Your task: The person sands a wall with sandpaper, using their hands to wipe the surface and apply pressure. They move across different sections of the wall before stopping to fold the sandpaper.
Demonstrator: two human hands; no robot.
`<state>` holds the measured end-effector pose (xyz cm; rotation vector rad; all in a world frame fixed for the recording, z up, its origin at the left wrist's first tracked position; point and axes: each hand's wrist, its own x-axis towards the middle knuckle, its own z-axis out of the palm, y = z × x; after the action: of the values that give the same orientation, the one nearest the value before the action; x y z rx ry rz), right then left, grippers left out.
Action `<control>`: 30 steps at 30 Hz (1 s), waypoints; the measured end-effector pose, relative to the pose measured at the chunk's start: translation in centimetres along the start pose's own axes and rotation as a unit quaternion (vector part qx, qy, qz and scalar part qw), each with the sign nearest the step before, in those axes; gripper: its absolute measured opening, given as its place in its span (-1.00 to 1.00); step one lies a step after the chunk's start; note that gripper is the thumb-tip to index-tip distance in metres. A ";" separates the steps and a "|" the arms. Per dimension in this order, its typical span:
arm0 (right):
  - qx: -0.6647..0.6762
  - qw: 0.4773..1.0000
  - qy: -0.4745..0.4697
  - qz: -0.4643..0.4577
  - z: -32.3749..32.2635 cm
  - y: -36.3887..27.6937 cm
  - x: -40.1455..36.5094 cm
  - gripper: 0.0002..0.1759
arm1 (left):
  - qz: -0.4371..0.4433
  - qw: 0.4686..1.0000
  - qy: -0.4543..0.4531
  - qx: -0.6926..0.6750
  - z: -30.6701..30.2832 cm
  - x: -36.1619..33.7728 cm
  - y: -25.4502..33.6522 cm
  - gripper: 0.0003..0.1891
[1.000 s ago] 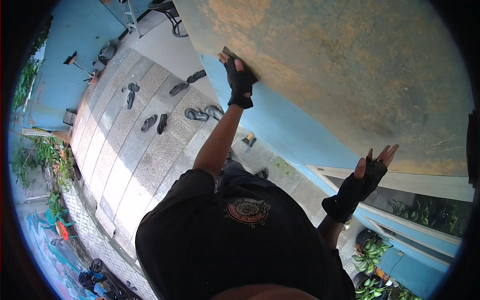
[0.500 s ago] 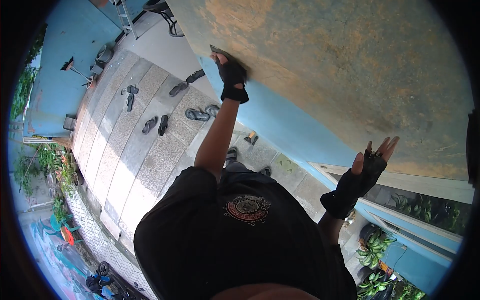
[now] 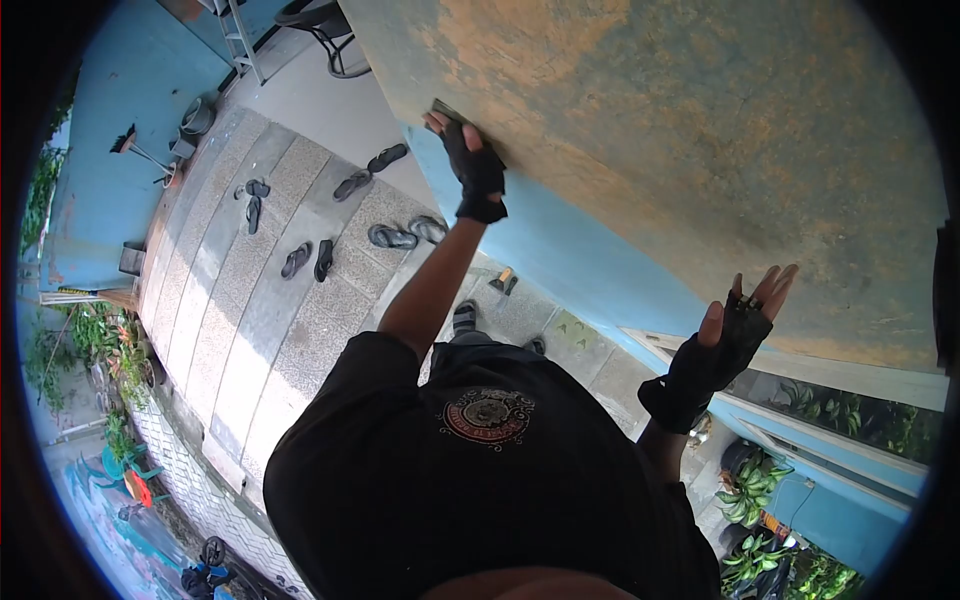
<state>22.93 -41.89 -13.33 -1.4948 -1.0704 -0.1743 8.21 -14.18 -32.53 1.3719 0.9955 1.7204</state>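
Observation:
My left hand (image 3: pixel 472 170), in a black fingerless glove, presses a dark flat sheet like sandpaper (image 3: pixel 446 108) against the wall (image 3: pixel 640 150). Most of the sheet is hidden under the palm, with only its edge showing past the fingers. The wall is patchy grey and tan above a light blue lower band. To the right, my right hand (image 3: pixel 715 350), gloved the same way, holds nothing; its fingers are spread, with the tips right at the wall surface.
A scraper with a wooden handle (image 3: pixel 504 281) lies on the paving near my feet. Several sandals, one pair (image 3: pixel 395 236) close by, are scattered over the tiles. A chair (image 3: pixel 325 25) and ladder (image 3: pixel 235 40) stand at the back; potted plants (image 3: pixel 752 490) are at lower right.
My left hand has slid slightly down and right along the wall with the sheet, its thumb now more visible. My right hand has stayed nearly in place.

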 end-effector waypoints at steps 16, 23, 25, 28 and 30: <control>-0.014 0.998 0.049 0.038 -2.9 0.7 -2.2 0.07 | 0.000 1.000 0.008 -0.005 4.3 -6.2 2.3 -0.08; 0.055 0.998 -0.034 -0.012 -9.6 2.3 -0.3 0.08 | -0.066 0.991 0.024 -0.110 9.9 -12.5 5.3 -0.01; 0.049 0.993 -0.099 -0.043 -13.1 3.1 -0.4 0.09 | -0.156 0.899 -0.021 -0.409 7.9 -8.7 4.2 0.04; 0.058 0.993 -0.100 -0.034 -16.8 5.1 -1.0 0.09 | -0.051 0.993 0.103 -0.003 13.8 -14.3 7.0 -0.07; 0.073 0.992 -0.096 -0.026 -18.1 5.6 -0.9 0.09 | -0.015 1.000 -0.003 0.020 16.7 -21.9 9.6 -0.09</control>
<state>34.64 -56.86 -13.18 -1.3728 -1.2496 0.0117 28.06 -35.62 -31.12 1.3784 1.0468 1.6818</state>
